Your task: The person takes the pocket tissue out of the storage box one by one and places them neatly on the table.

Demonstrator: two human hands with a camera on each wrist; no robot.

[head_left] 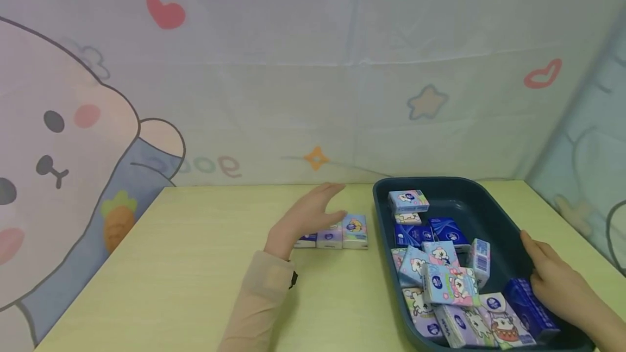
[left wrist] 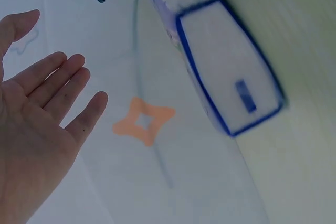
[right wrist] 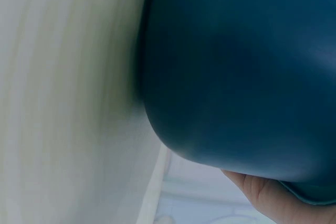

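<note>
Yellowish counter (head_left: 195,265); row of packets (head_left: 356,231) left of dark tray (head_left: 469,200). Left hand (head_left: 309,213) empty, fingers extended near row; right hand (head_left: 557,282) grips tray. Risk: jolting tray may topple stacked packets (head_left: 450,285).

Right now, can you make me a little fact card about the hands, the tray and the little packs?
Left hand: open, beside the packs on the table, holding nothing
Right hand: gripping the tray's side
Tray: dark blue, right of the row of packs
Row of packs: three showing, side by side, partly behind the left wrist
Pile of packs: jumbled inside the tray, some blue, some with cartoon animals
Table: pale yellowish
</note>
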